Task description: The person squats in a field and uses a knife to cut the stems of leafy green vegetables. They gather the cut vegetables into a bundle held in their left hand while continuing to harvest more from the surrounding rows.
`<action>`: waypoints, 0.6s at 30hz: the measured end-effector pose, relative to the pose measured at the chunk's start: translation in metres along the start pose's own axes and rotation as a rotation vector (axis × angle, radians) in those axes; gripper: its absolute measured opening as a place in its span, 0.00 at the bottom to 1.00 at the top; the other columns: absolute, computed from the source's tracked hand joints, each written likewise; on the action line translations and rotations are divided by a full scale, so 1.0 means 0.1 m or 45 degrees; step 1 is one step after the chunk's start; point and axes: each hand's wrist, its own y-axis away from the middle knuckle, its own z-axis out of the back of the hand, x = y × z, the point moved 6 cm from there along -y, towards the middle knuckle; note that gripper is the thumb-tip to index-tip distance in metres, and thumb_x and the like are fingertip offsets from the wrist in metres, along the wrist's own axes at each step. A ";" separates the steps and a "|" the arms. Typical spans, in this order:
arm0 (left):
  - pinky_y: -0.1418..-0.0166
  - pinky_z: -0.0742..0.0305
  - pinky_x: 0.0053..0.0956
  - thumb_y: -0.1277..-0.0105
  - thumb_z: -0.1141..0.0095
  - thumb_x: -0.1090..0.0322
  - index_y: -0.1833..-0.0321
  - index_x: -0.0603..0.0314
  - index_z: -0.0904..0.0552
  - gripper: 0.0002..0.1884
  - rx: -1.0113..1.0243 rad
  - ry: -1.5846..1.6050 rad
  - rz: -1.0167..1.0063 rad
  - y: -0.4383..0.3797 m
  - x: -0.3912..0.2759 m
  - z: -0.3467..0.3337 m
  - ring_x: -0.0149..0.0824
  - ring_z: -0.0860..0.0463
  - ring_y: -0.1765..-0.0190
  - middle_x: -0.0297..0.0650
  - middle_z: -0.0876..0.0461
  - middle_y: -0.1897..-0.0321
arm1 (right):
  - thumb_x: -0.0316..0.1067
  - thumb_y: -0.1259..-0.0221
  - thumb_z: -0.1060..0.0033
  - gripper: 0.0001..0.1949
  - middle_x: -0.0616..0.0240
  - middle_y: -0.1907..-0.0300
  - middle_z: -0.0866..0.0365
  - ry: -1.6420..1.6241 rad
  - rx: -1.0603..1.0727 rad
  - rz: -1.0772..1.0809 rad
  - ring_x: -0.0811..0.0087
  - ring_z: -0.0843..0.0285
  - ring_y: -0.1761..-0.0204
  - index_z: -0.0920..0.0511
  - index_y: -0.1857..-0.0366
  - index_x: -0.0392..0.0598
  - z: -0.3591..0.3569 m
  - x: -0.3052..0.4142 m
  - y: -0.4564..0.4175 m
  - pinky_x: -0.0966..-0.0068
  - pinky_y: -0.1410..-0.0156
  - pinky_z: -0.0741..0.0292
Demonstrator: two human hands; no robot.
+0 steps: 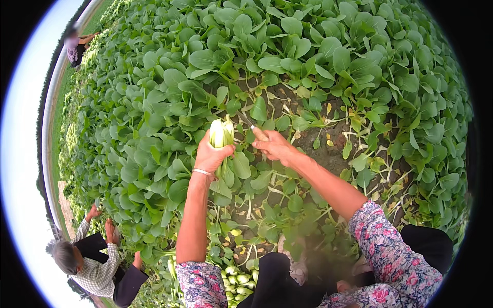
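Note:
My left hand [212, 154] grips a bunch of leafy greens like bok choy [221, 133], its pale stem bases pointing up and its green leaves hanging below the fingers. Just to the right, my right hand [274, 147] holds a knife by its wooden handle [259, 133]. The knife's narrow dark blade points up and left, close to the bunch and partly lost among leaves. Under both hands lies soil with loose leaves and cut stems.
Dense standing greens [327, 50] spread ahead and to both sides. A pile of harvested greens [238, 283] lies beside my left sleeve, near my knees. One person [94, 269] crouches at lower left; another person [75, 48] is far off at upper left.

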 end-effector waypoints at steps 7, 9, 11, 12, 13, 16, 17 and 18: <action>0.50 0.25 0.38 0.59 0.38 0.60 0.34 0.56 0.39 0.43 -0.191 -1.578 0.001 -0.74 -0.27 -0.04 0.50 0.20 0.53 0.51 0.19 0.58 | 0.46 0.37 0.50 0.13 0.75 0.83 0.39 0.187 -0.168 -0.066 0.84 0.49 0.87 0.31 0.67 0.47 -0.08 0.15 -0.56 0.82 0.84 0.52; 0.50 0.25 0.38 0.58 0.37 0.60 0.34 0.54 0.40 0.44 -0.245 -1.673 0.190 -0.81 -0.16 0.30 0.50 0.20 0.53 0.51 0.19 0.58 | 0.48 0.37 0.49 0.14 0.75 0.83 0.38 0.271 -0.175 -0.088 0.83 0.49 0.87 0.30 0.66 0.47 -0.18 0.16 -0.61 0.82 0.84 0.52; 0.50 0.25 0.37 0.59 0.37 0.60 0.35 0.52 0.37 0.42 -0.407 -1.582 0.144 -0.80 -0.11 0.43 0.49 0.19 0.53 0.49 0.19 0.57 | 0.51 0.38 0.49 0.15 0.75 0.83 0.39 0.290 -0.219 -0.121 0.84 0.49 0.87 0.30 0.64 0.49 0.00 0.11 -0.69 0.82 0.85 0.53; 0.49 0.25 0.37 0.60 0.36 0.60 0.35 0.52 0.37 0.42 -0.410 -1.543 0.112 -0.80 -0.02 0.55 0.49 0.19 0.53 0.49 0.19 0.57 | 0.51 0.38 0.50 0.16 0.75 0.83 0.39 0.247 -0.215 -0.133 0.84 0.49 0.87 0.31 0.63 0.49 0.00 0.08 -0.74 0.82 0.84 0.53; 0.49 0.26 0.36 0.61 0.36 0.60 0.36 0.51 0.36 0.42 -0.411 -1.502 0.083 -0.77 0.04 0.62 0.48 0.19 0.53 0.50 0.19 0.57 | 0.52 0.38 0.50 0.16 0.75 0.83 0.39 0.204 -0.211 -0.148 0.84 0.49 0.87 0.31 0.62 0.50 0.00 0.05 -0.77 0.82 0.84 0.53; 0.49 0.26 0.37 0.63 0.36 0.61 0.36 0.51 0.36 0.43 -0.393 -1.364 0.084 -0.70 0.18 0.74 0.48 0.19 0.53 0.50 0.19 0.57 | 0.58 0.39 0.53 0.20 0.76 0.81 0.40 0.172 -0.145 -0.302 0.83 0.51 0.85 0.32 0.56 0.52 -0.04 -0.10 -0.75 0.82 0.83 0.52; 0.49 0.26 0.37 0.63 0.36 0.61 0.37 0.51 0.35 0.43 -0.400 -1.357 0.093 -0.68 0.23 0.77 0.48 0.19 0.53 0.50 0.19 0.57 | 0.58 0.39 0.54 0.20 0.76 0.81 0.40 0.136 -0.124 -0.336 0.83 0.51 0.84 0.31 0.55 0.53 -0.07 -0.14 -0.74 0.83 0.82 0.52; 0.49 0.26 0.36 0.63 0.36 0.61 0.37 0.51 0.35 0.43 -0.407 -1.352 0.093 -0.68 0.23 0.77 0.48 0.20 0.53 0.50 0.19 0.57 | 0.60 0.39 0.55 0.22 0.76 0.81 0.40 0.193 -0.120 -0.349 0.83 0.52 0.84 0.32 0.55 0.53 -0.08 -0.14 -0.75 0.83 0.82 0.53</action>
